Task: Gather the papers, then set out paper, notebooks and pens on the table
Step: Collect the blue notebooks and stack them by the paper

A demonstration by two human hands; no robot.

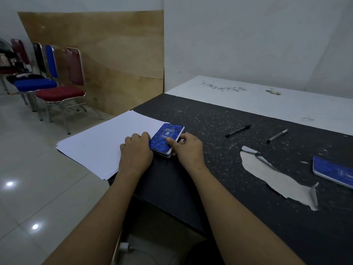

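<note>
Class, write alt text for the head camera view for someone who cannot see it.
The left hand and right hand hold a stack of blue notebooks on a black table, at the edge of a white paper stack. Two black pens and another blue notebook lie farther right.

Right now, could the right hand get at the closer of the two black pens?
Probably yes: the closer pen lies bare on the black table, nothing between it and the right hand. That hand grips the blue notebook, though, and must let go first.
</note>
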